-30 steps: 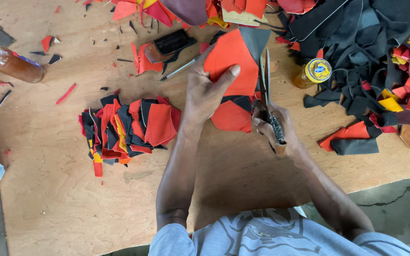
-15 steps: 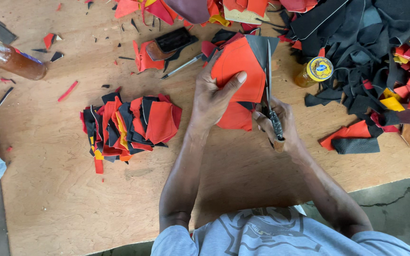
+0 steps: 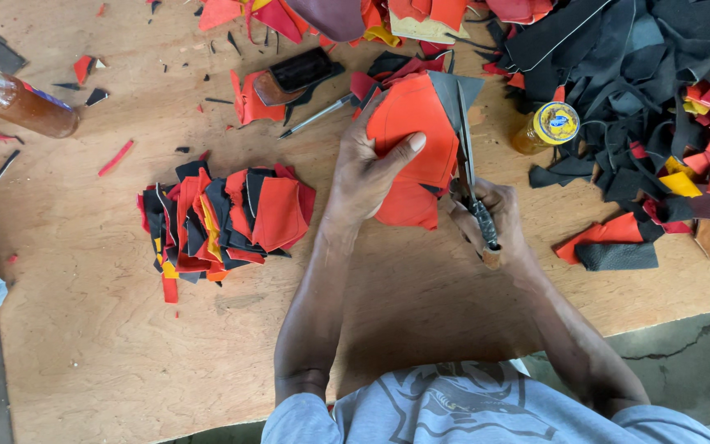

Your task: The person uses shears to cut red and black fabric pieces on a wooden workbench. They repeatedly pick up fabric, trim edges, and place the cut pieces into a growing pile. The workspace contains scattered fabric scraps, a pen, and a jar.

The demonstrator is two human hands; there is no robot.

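Note:
My left hand (image 3: 365,174) grips an orange leather piece (image 3: 415,123) with a dark grey layer showing behind its upper right corner, thumb pressed across its face. My right hand (image 3: 486,220) is closed round the handle of a pair of scissors (image 3: 467,168), whose long blades run up along the right edge of the orange piece. A second orange-red piece (image 3: 408,205) lies under the held one, just below my left hand.
A stack of cut red, black and yellow pieces (image 3: 219,215) lies left of my left hand. A heap of black and red scraps (image 3: 651,90) fills the right. A yellow-capped jar (image 3: 548,127), a brown bottle (image 3: 14,103), a phone (image 3: 297,72) and a pen (image 3: 318,115) lie on the wooden table (image 3: 84,329).
The orange piece has been raised and shifted slightly right in my left hand, and the scissor blades have moved further up its right edge.

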